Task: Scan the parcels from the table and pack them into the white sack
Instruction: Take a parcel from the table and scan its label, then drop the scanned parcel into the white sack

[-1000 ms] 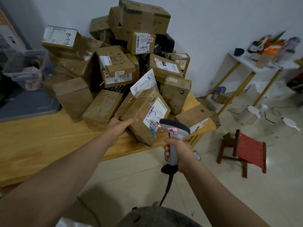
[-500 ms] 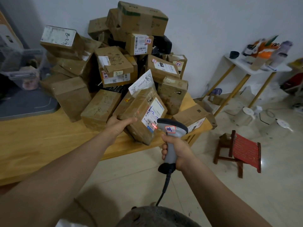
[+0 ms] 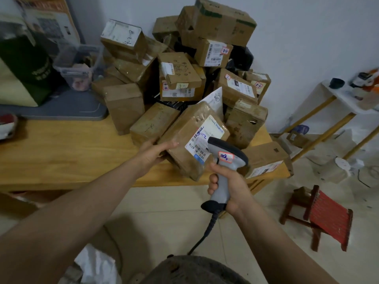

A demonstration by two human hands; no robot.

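Label upward, parcel (image 3: 190, 140) tilted over front edge of wooden table (image 3: 61, 152); left hand (image 3: 153, 152) gripped its left end. Off table front, right hand (image 3: 227, 187) clasped barcode scanner (image 3: 225, 160), head beside label. On table right end sat parcel heap (image 3: 184, 78). Below table front lay white sack (image 3: 98, 265).

The parcel (image 3: 184, 138) in my left grip (image 3: 151, 154) is dull brown card under glossy clear tape. Its label (image 3: 207, 131) is white with black bars, a blue strip and blue pen strokes. The scanner (image 3: 222, 183) in my right grip (image 3: 233, 191) is pale grey with a black hood and black base. Its tag (image 3: 225, 157) is white, red-edged and blue-inked. The worktop (image 3: 61, 152) is honey-yellow wood. At four o'clock, the stool (image 3: 328, 220) has red slats on a dark brown frame. At seven o'clock, the sack (image 3: 96, 265) is white. The floor (image 3: 164, 218) is beige tile.
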